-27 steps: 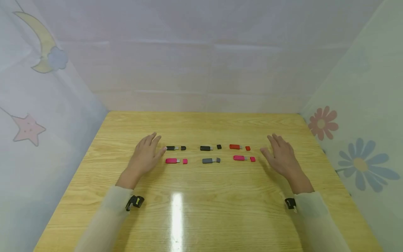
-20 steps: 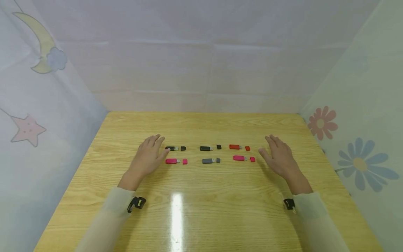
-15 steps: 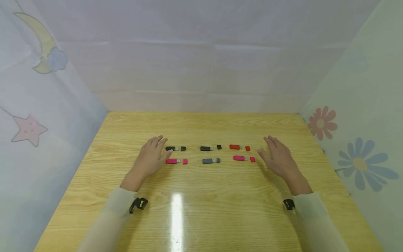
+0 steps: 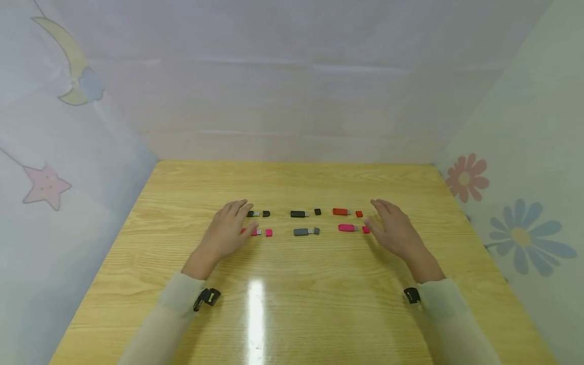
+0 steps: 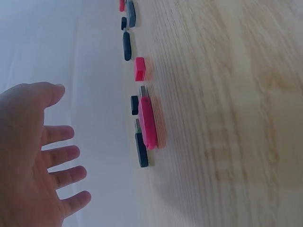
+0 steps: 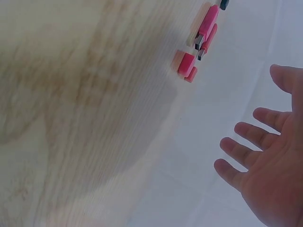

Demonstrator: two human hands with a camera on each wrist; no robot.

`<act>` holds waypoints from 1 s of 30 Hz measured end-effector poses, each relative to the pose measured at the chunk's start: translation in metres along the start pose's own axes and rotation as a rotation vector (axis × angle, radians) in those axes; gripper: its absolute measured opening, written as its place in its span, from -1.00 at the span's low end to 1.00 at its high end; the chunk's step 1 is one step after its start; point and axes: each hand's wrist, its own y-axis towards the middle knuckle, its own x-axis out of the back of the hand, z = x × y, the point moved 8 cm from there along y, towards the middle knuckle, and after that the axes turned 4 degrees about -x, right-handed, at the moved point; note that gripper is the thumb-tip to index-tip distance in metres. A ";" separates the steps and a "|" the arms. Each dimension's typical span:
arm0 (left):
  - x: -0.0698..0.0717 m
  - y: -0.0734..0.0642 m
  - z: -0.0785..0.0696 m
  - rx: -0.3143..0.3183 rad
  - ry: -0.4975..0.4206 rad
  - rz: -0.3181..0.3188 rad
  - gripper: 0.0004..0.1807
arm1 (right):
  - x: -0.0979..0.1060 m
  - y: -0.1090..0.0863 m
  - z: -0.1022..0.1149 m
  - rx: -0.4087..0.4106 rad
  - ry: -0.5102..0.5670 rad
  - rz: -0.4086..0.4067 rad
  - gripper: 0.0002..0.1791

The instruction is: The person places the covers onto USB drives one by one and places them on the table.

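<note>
My left hand (image 4: 226, 229) hovers at the left end of two rows of uncapped USB sticks, fingers spread and holding nothing. It partly covers a black USB stick (image 5: 141, 149) and a pink USB stick (image 5: 147, 118) in the head view; the pink cap (image 5: 140, 69) lies just beyond the plug. My right hand (image 4: 394, 230), also with fingers apart and nothing in it, is at the right end. Nearest to it are a pink USB stick (image 4: 348, 227) with its cap (image 4: 366, 229) and a red USB stick (image 4: 341, 212) with its cap (image 4: 359, 214).
Between the hands lie a black USB stick (image 4: 298, 214) with its cap (image 4: 317, 211) and a grey USB stick (image 4: 301, 231) with its cap (image 4: 317, 230). All rest on a wooden table (image 4: 292, 324). Pale cloth walls (image 4: 292, 101) enclose its back and sides.
Both hands have moved inward, the left one to the right and the right one to the left. The left hand now overlaps more of the two leftmost USB sticks. The sticks and caps stay put.
</note>
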 end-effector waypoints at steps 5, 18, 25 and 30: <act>-0.003 0.004 -0.007 -0.028 0.016 -0.005 -0.34 | -0.006 0.001 0.001 0.018 0.006 -0.014 -0.26; -0.017 0.008 -0.023 -0.092 0.052 0.013 -0.38 | -0.015 -0.003 0.022 0.044 0.003 0.026 -0.27; -0.022 0.013 -0.034 -0.118 0.076 0.044 -0.33 | -0.021 0.000 0.036 0.069 0.000 0.036 -0.30; -0.027 0.017 -0.043 -0.137 0.084 0.063 -0.30 | -0.026 0.003 0.043 0.078 -0.013 0.050 -0.31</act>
